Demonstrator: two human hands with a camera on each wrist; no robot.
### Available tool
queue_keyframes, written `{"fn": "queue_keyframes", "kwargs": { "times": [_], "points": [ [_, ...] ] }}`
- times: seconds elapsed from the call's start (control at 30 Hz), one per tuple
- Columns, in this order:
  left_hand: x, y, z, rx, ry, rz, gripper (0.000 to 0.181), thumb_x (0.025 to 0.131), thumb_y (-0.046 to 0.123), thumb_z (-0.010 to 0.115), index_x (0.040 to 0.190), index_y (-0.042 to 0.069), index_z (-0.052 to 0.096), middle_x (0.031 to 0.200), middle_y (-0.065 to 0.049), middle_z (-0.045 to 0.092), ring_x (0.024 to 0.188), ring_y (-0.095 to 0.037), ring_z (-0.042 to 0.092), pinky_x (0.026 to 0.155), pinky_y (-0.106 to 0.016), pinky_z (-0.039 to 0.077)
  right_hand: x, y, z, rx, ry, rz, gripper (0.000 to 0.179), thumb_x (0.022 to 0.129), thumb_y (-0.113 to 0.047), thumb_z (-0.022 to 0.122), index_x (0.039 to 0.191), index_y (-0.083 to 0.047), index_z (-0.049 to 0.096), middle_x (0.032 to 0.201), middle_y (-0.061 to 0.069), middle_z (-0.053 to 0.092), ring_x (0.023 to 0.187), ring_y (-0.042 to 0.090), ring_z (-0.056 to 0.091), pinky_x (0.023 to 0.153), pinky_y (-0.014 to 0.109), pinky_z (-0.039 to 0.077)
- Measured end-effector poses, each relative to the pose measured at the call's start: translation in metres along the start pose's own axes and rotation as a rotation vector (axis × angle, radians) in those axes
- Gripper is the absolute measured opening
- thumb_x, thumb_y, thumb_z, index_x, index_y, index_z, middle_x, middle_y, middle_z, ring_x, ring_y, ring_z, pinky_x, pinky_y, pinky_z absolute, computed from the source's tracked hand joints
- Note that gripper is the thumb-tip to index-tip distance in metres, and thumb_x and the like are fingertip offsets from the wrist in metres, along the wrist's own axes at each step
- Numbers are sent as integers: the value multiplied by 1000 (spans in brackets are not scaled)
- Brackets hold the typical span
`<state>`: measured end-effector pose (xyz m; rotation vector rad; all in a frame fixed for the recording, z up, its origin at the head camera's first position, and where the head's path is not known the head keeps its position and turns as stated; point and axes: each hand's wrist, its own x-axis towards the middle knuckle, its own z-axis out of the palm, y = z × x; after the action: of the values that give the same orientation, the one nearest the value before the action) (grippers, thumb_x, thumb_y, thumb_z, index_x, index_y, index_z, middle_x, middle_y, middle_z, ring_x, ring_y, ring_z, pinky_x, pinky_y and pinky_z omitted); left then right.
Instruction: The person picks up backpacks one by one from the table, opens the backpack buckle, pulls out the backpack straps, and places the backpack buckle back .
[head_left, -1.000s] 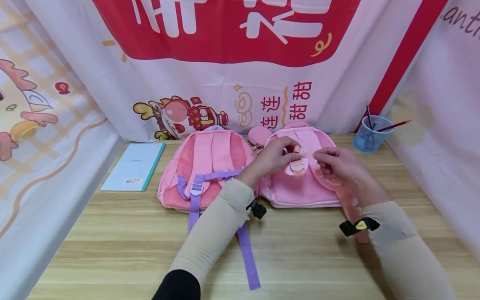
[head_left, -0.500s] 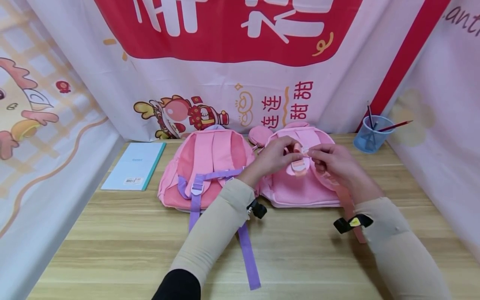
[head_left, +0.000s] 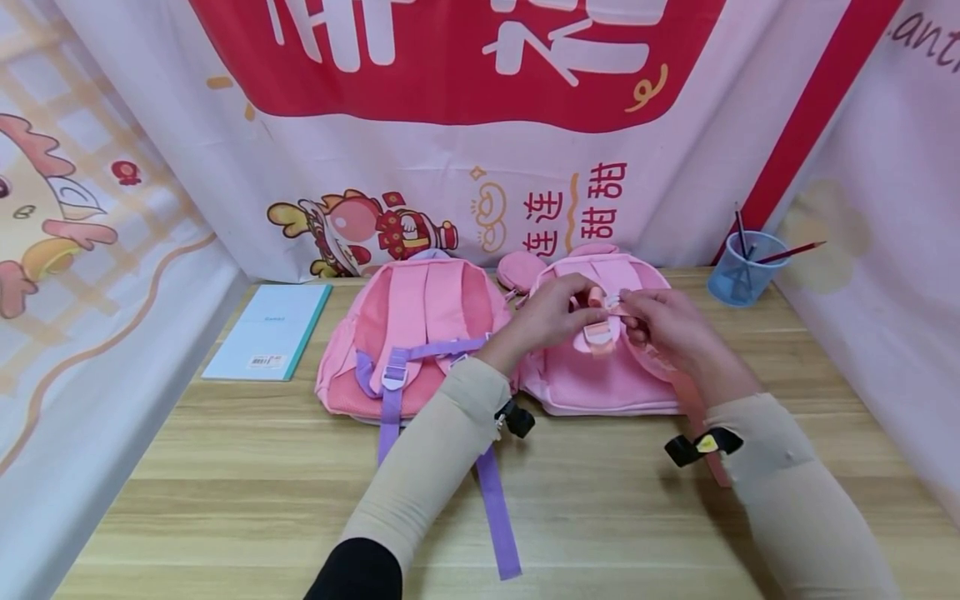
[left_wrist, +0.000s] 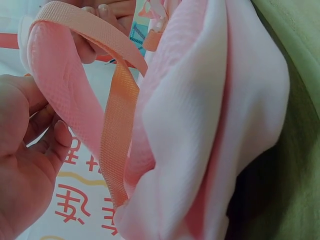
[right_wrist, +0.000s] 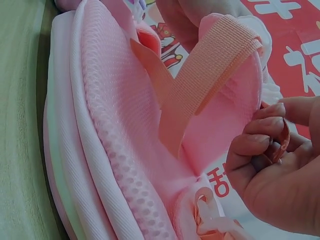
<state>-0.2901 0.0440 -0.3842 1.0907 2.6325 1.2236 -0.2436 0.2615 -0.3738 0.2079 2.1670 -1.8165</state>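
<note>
On the right side of the table, a pink backpack [head_left: 592, 387] lies with its shoulder straps facing up. My left hand [head_left: 551, 315] grips one padded shoulder strap [left_wrist: 62, 82] close to its white buckle [head_left: 598, 333]. Orange webbing [right_wrist: 212, 62] loops over the end of that strap. Beside the buckle, my right hand [head_left: 667, 325] pinches a thin orange strip [right_wrist: 284, 142], partly hidden by its curled fingers. Both hands are nearly touching in the head view. A longer orange strap end [head_left: 697, 408] hangs down past the right wrist.
A second pink backpack [head_left: 408, 308] with purple straps [head_left: 495, 517] lies close on the left. A small round pink pouch [head_left: 520, 272] sits between the bags. Further left is a light-blue notebook [head_left: 266, 333]; a blue pen cup [head_left: 738, 271] with pencils stands at the right rear.
My right hand has moved left, up against the strap end beside the left hand, and pinches the orange strip there. The left hand has stayed nearly still.
</note>
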Motion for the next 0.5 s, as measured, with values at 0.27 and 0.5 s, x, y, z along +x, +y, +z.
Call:
{"fn": "queue_keyframes", "kwargs": {
  "times": [0.27,0.5],
  "points": [
    [1,1,-1,33,-31,23,16,102,25,78,103,14,67,105,-1,68,96,-12,60,86,-20,50,-4,-2,2,-129,9,-35,41,111,-42,59,121,-2,65,77,-5,60,71,10,55,64,22,49],
    [2,0,-3,17,-80,3,19,102,27,78,109,12,69,106,-1,68,94,-12,61,86,-20,51,-6,-3,4,-130,38,-23,37,113,-37,56,124,-3,64,79,-4,59,73,11,55,66,22,49]
  ]
}}
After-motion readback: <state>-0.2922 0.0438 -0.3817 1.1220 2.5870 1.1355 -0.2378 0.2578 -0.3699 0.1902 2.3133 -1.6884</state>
